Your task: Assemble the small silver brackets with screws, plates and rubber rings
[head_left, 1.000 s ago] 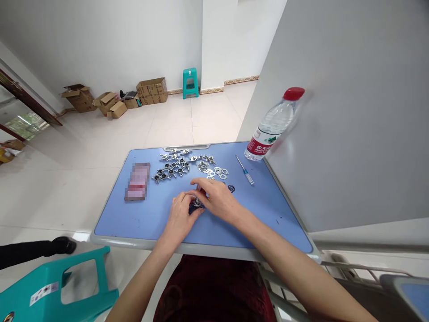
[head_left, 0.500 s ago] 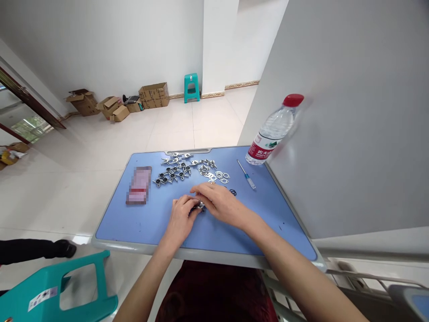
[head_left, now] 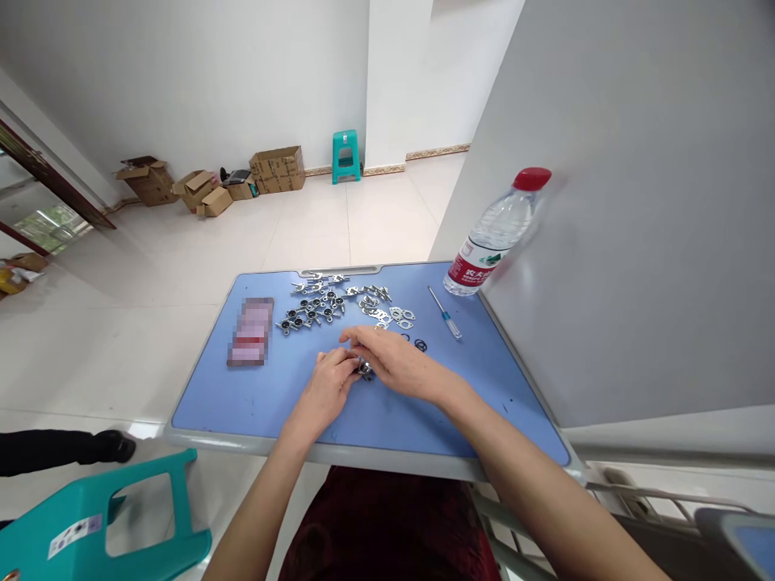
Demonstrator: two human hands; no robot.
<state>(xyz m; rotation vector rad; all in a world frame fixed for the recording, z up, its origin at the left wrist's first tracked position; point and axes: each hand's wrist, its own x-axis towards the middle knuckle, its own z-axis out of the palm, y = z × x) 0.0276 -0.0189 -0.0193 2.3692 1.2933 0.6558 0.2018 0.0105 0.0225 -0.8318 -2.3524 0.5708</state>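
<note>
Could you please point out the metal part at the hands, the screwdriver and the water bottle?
Metal part (head_left: 366, 369): head view, on its shiny exposed side.
Screwdriver (head_left: 446, 317): head view, on its handle's blue section.
Water bottle (head_left: 496, 229): head view, on the clear body above its label.

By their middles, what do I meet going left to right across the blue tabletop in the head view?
Pixelated pink item, left hand, small metal part, right hand, screwdriver, red-capped bottle.

Small metal part (head_left: 366, 369) mostly hidden by the fingers (head_left: 358, 333) — nearer teal stool (head_left: 36, 516) cut off, lower left.
</note>
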